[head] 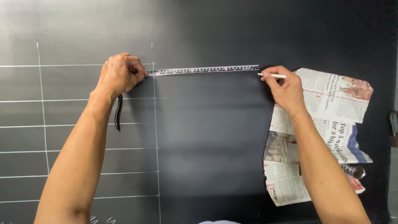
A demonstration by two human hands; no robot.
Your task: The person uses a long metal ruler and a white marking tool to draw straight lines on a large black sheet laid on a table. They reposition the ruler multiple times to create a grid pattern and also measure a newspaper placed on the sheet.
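Note:
A silver measuring tape (203, 69) is stretched level across a black chalkboard (207, 137). My left hand (118, 74) pins its left end against the board beside a vertical chalk line (156, 145); the tape's loose dark tail (119, 114) hangs below that hand. My right hand (284, 89) holds the tape's right end and grips a white chalk stick (273, 76) between its fingers, with the tip pointing left at the board.
A chalk grid of horizontal lines (74, 124) covers the board's left part. A crumpled newspaper sheet (327, 124) is stuck to the board at the right, behind my right forearm. A small metal cylinder (354, 170) pokes out from it.

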